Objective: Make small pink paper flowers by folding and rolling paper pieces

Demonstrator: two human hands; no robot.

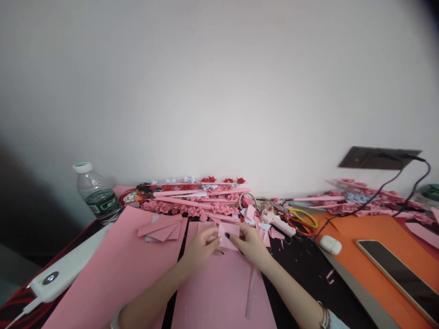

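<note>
A small pink paper square is held up over a large pink sheet. My right hand grips its right side, the dark-nailed thumb lying on the face of the paper and the fingers behind it. At the left edge, my left hand has its fingers closed in a pinch on the paper. A thin pale strip lies below my right wrist. To the left, a small stack of cut pink pieces rests on another pink sheet.
Paper flowers and rolled pink sticks lie along the wall. A glue gun and yellow-handled scissors sit right of my hands. Farther right are an earphone case and a phone. A water bottle and white power bank stand left.
</note>
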